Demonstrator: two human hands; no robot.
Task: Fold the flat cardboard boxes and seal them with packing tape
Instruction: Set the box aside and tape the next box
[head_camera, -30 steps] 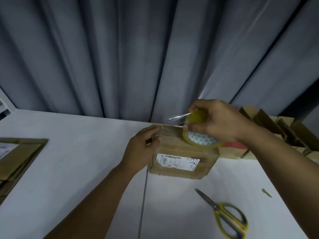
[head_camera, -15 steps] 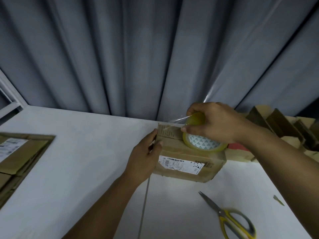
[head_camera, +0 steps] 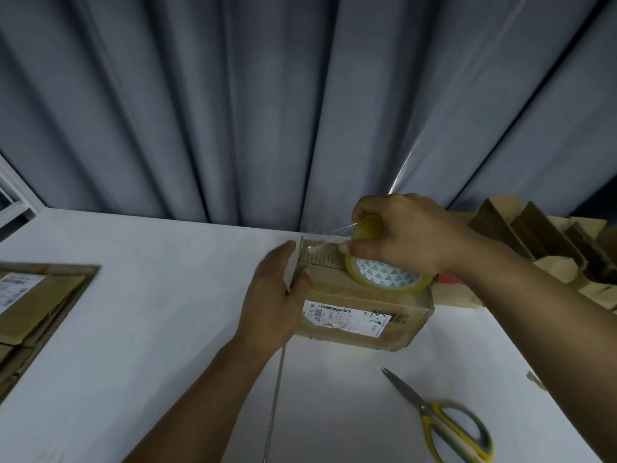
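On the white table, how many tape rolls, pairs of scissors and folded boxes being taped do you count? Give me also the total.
tape roll: 1
scissors: 1 pair
folded box being taped: 1
Total: 3

One folded box is sitting on one table and is carrying one white label. One roll of tape is resting on the box. Two hands are working there, the left hand and the right hand. One pair of scissors is lying nearby. One stack of flat cardboard is lying at the left and one heap of cardboard pieces at the right, both too overlapped to count. One small scrap is lying apart.
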